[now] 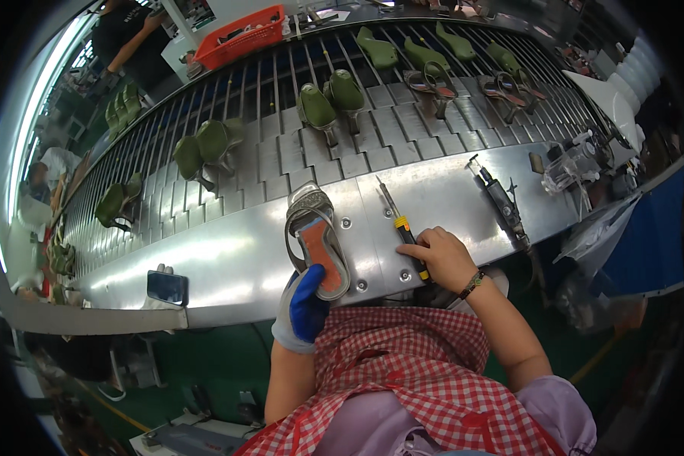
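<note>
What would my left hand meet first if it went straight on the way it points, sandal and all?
With the sandal it holds, your left hand would probably first meet a heeled green shoe form on the conveyor slats ahead, though heights are unclear and it might pass above.

Green floor [220,351], yellow line [597,357], bright strip light [39,91], blue panel [646,239].

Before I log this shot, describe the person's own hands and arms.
The left hand wears a glove, pale grey at the cuff with a blue coating. The right hand is ungloved, with a dark bracelet at the wrist. Both forearms are bare; a lilac sleeve covers the right upper arm.
</note>
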A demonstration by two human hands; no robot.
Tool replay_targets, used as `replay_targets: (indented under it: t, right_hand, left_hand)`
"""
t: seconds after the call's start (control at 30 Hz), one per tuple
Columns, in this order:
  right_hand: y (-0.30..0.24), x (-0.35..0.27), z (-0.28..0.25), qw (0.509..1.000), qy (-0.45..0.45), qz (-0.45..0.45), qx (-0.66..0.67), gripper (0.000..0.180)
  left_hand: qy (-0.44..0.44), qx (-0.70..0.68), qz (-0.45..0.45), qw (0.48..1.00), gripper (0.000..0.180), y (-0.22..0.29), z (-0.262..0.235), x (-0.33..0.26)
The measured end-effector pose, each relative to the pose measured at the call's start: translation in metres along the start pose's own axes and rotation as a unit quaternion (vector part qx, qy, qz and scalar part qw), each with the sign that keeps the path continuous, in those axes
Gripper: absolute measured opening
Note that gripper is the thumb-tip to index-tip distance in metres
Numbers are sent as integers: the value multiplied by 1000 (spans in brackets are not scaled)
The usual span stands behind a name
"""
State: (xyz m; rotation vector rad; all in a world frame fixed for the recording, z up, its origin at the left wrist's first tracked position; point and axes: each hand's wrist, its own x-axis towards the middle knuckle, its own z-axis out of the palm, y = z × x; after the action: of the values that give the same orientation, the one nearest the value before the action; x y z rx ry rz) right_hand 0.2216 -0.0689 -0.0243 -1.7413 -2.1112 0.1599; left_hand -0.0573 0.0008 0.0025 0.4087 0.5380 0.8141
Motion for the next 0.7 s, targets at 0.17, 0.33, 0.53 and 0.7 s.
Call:
replay_targets:
  t: [0.17, 0.33, 0.53, 0.7]
  right_hand:
    - [-4, 0, -10, 998, -16, 54, 22, 45]
    - [-15, 22, -44, 908, 42, 101, 404, 43]
    - [-12, 91, -58, 663, 123, 127, 728, 53]
    - [32, 141, -60, 714, 233, 203, 629, 40]
  left_hand:
    - [-13, 30, -2, 999, 38, 8, 31, 15]
    - [-22, 176, -13, 984, 38, 18, 79, 46]
    - [-86, 432, 96, 892, 43, 12, 101, 129]
    - [-84, 567, 188, 798, 50, 18, 120, 196]
